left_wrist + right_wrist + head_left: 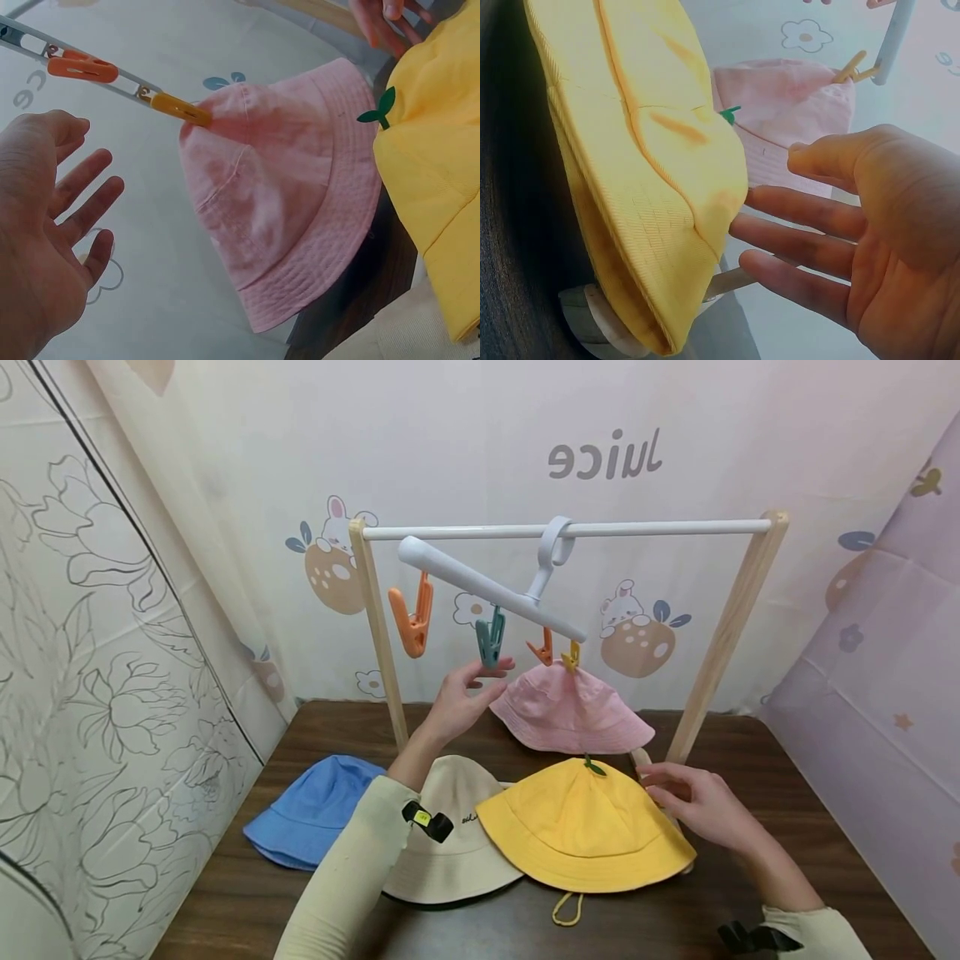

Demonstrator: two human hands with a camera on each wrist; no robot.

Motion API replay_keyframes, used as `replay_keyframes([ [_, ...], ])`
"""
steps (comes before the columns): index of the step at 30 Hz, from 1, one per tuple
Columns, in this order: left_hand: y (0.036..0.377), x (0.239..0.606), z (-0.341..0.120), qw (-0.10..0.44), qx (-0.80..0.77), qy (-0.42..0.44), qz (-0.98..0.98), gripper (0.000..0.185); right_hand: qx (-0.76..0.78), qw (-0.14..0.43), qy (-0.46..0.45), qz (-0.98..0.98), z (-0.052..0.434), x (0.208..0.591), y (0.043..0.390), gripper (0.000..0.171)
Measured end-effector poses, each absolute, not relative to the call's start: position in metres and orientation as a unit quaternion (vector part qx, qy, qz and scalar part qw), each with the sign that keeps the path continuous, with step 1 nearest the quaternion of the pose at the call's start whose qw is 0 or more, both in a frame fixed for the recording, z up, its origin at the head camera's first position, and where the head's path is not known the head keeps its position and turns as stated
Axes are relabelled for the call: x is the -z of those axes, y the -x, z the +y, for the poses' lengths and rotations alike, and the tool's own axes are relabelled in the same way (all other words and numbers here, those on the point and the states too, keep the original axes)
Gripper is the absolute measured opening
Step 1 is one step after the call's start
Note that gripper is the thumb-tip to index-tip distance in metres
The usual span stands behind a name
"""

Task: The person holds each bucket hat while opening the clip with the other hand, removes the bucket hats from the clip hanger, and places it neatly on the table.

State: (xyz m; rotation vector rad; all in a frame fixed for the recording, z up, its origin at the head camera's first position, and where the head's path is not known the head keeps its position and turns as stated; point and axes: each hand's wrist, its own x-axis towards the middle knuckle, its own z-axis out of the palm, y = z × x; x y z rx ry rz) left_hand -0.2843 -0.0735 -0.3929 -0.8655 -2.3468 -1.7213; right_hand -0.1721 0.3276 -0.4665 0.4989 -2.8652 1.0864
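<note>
My left hand [467, 697] is raised just below a teal clip [491, 637] on a tilted white hanger [487, 585]; its fingers are spread and hold nothing. At the hanger's lower end, a yellow clip [180, 109] grips the crown of a pink bucket hat [277, 172]. Beside the yellow bucket hat [585, 827], with its green leaf tip, is my right hand [697, 802]. In the right wrist view its loosely extended fingertips [742, 225] come right at the yellow hat's side, the thumb apart from it.
A beige hat [450, 835] lies partly under the yellow one, and a blue hat [322, 814] lies to the left. Orange clips [412, 614] also hang from the hanger. The hanger hooks over a white rod [660, 528] between wooden posts [731, 627] on the dark table [787, 827].
</note>
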Motion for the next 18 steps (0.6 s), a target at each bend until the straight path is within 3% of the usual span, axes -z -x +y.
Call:
replay_keyframes([
  [14, 0.286, 0.388, -0.073, 0.056, 0.558, 0.287, -0.776, 0.043, -0.335, 0.063, -0.133, -0.931, 0.321, 0.448, 0.174, 0.029],
  [18, 0.286, 0.390, -0.071, 0.051, 0.557, 0.288, -0.777, 0.044, -0.334, 0.118, -0.143, -0.924, 0.317, 0.448, 0.175, 0.027],
])
